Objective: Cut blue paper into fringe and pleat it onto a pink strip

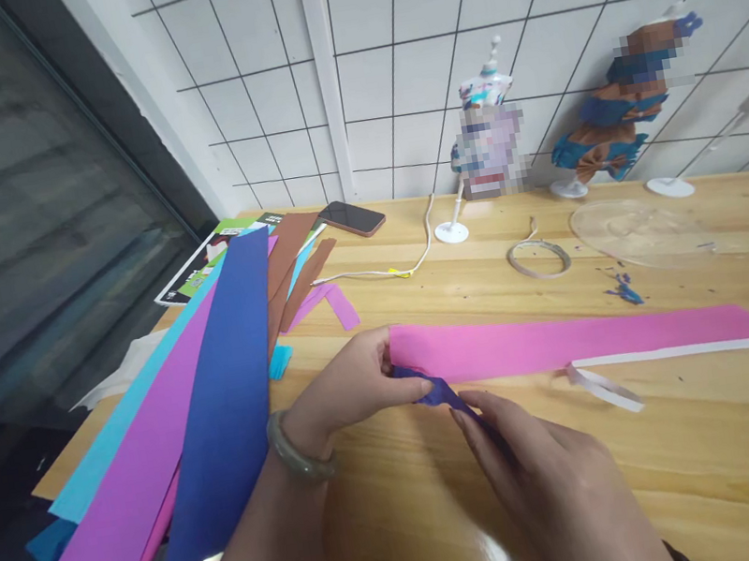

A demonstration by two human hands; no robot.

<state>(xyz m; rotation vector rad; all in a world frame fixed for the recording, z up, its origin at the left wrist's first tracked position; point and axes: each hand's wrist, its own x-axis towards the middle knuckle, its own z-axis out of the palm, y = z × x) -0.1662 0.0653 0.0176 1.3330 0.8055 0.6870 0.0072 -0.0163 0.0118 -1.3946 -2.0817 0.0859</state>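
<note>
A long pink strip (583, 337) lies across the wooden table, with a narrow white tape (684, 352) along its near edge at the right; one tape end curls toward me. My left hand (368, 376) is closed at the pink strip's left end, its thumb pressing a dark blue strip (439, 392). Just to the right, my right hand (545, 462) pinches the same blue strip, which looks gathered or twisted between the hands. Its lower part is hidden behind my right fingers.
Blue, purple, light blue and brown strips (221, 390) overlap at the left. A phone (351, 218), white cable (424, 258), tape ring (539, 259), clear disc (637, 229) and stands with bows (601, 159) sit toward the tiled wall.
</note>
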